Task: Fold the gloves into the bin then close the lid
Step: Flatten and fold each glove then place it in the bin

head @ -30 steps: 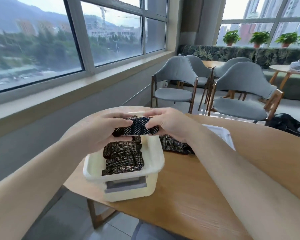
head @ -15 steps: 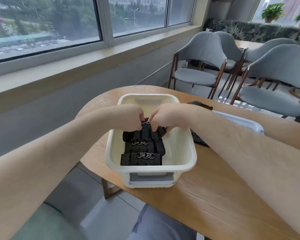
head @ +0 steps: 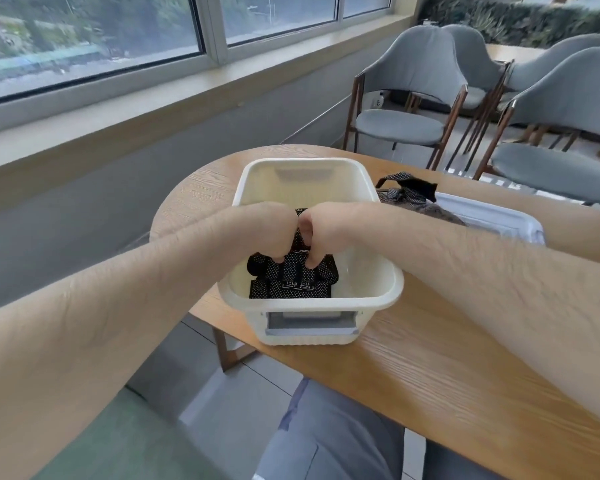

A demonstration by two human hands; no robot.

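Gloves (head: 291, 292) stacked in bin (head: 392, 287), near end; far half bare. Left hand (head: 274, 233) and right hand (head: 323, 233) curled, pinching top glove (head: 293, 270). Bin sits at surface (head: 430, 362) edge; lid (head: 499, 221), loose gloves (head: 409, 192) just right.

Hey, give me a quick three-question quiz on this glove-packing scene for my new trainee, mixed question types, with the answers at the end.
1. True or false: the lid already sits on the bin.
2. Where are the left hand and right hand? A) on the lid B) inside the bin, gripping the folded gloves C) resting in the lap
3. What dark items lie outside the bin, by the lid?

Key
1. False: the lid lies on the table beside the bin.
2. B
3. The unfolded gloves.
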